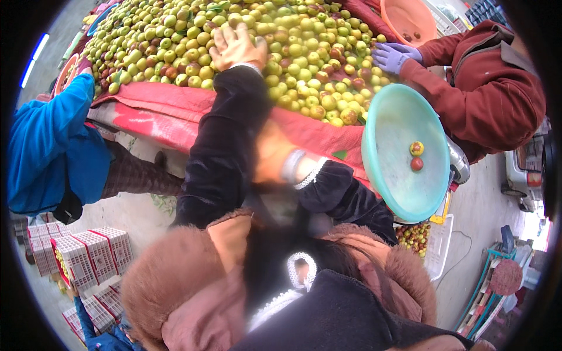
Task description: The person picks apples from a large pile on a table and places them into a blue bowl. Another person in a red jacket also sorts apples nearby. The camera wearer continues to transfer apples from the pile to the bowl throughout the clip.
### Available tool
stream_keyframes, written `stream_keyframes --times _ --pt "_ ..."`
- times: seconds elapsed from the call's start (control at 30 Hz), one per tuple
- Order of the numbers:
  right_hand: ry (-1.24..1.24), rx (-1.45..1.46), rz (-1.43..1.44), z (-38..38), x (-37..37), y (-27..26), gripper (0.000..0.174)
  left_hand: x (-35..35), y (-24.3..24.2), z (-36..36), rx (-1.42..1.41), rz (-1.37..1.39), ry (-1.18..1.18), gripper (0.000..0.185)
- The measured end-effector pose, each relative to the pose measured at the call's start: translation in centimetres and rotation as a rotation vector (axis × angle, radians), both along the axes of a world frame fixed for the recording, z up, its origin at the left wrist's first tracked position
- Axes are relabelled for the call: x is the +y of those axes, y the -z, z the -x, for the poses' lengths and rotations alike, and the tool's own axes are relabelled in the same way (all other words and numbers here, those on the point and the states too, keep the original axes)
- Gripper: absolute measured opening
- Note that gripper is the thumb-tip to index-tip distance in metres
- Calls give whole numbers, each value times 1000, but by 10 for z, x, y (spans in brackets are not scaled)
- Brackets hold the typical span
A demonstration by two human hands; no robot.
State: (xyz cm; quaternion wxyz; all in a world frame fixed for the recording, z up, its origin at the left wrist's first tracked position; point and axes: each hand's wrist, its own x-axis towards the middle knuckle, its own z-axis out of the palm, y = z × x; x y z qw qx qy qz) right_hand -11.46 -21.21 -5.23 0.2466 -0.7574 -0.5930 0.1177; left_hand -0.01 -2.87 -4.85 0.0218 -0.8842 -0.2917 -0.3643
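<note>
My left hand (239, 49) lies palm down on a large heap of green and red-brown jujubes (303, 66), its fingers spread. Close to my body, my right hand (273, 153) is blurred by motion near the front edge of the red padded cloth (164, 103) under the heap. Part of that hand is behind my left sleeve, and its fingers cannot be made out. To the right, a teal plastic basin (406, 193) is tilted toward me, with a yellow-red jujube (416, 148) and a red jujube (416, 164) inside.
A co-worker's purple-gloved hands (393, 57) rest at the heap's right edge, near an orange basin (406, 19). Another person in a blue jacket (52, 145) reaches in from the left. White crates (90, 254) are stacked lower left; a crate with jujubes (415, 239) sits below the teal basin.
</note>
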Motion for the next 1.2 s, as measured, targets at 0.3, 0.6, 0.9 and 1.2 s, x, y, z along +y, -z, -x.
stream_keyframes --times 0.3,0.6,0.9,1.2 --pt "51 -326 -391 2 13 28 62 -2 -11 7 318 111 94 72" --pt "-42 1381 -716 18 40 47 38 19 -50 3 588 228 188 70" --pt "-57 -62 -519 9 14 43 37 -47 -36 -12 759 211 509 75" --pt "-157 -68 -122 6 21 74 62 -118 -16 -19 892 299 864 65"
